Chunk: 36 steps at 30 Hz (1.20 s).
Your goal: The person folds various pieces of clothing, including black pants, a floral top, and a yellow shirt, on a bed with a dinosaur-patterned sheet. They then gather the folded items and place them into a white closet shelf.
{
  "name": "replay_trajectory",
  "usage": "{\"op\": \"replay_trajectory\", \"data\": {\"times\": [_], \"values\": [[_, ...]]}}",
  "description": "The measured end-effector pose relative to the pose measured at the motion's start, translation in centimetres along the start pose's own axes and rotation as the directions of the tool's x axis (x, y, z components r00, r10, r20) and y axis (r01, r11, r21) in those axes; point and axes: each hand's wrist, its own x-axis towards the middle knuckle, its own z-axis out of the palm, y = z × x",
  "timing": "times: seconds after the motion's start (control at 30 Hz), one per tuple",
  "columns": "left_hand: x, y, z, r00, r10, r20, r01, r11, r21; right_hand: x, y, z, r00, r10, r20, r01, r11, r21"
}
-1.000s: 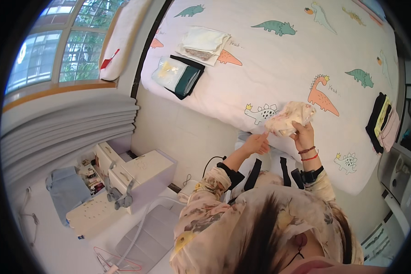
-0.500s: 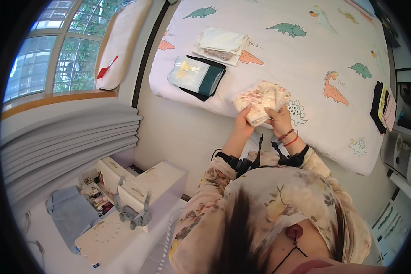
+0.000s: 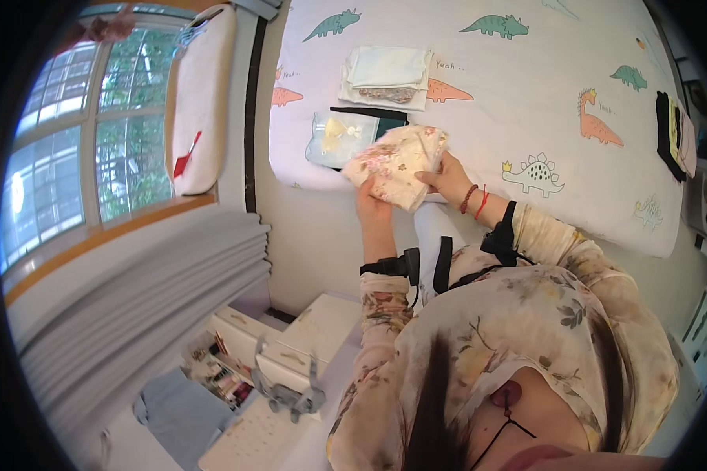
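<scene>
A folded floral garment (image 3: 398, 163), cream with pink flowers, is held between my two hands over the near edge of the bed. My left hand (image 3: 374, 202) grips its lower left corner. Closed on its right side is my right hand (image 3: 450, 180), with the thumb on top of the cloth. Just behind the garment, and partly covered by it, lies a folded pile with a light blue piece (image 3: 331, 141) on top and dark cloth beneath. Beyond that sits a stack of folded white clothes (image 3: 386, 72), with a patterned piece showing at its front.
The bed (image 3: 518, 102) has a pale sheet printed with dinosaurs. Several folded dark, yellow and pink clothes (image 3: 674, 135) lie at its right edge. At lower left stand a white drawer cabinet (image 3: 322, 326) and an open box of small items (image 3: 224, 377), below a grey curtain (image 3: 141, 290).
Both hands have carried the floral garment leftward, so it now overlaps the light blue and dark pile. The whole view has turned slightly; the hands still grip the garment.
</scene>
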Motion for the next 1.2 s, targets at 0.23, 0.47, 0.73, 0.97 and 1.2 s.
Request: {"op": "replay_trajectory", "data": {"times": [0.23, 0.47, 0.73, 0.97, 1.2], "values": [[8.1, 9.9, -6.7, 0.999, -0.029, 0.036, 0.032, 0.995, -0.090, 9.4, 2.6, 7.0, 0.988, -0.146, -0.053, 0.142, 0.988, -0.068], [17.4, 7.7, -17.0, 0.907, -0.293, -0.303, 0.350, 0.924, 0.157, 18.6, 17.0, 5.3, 0.868, -0.013, -0.497, -0.194, 0.911, -0.364], [19.3, 5.4, -20.1, 0.867, -0.376, -0.327, 0.458, 0.859, 0.227, 19.4, 17.1, 3.9, 0.799, -0.017, -0.601, -0.302, 0.853, -0.426], [19.1, 6.0, -19.8, 0.854, -0.339, -0.395, 0.457, 0.851, 0.259, 19.7, 20.0, 4.5, 0.613, 0.163, -0.773, -0.466, 0.865, -0.187], [13.8, 5.7, -14.9, 0.847, 0.083, -0.525, 0.425, 0.486, 0.763, 19.1, 19.0, 4.6, 0.666, 0.248, -0.703, -0.522, 0.828, -0.203]]}}
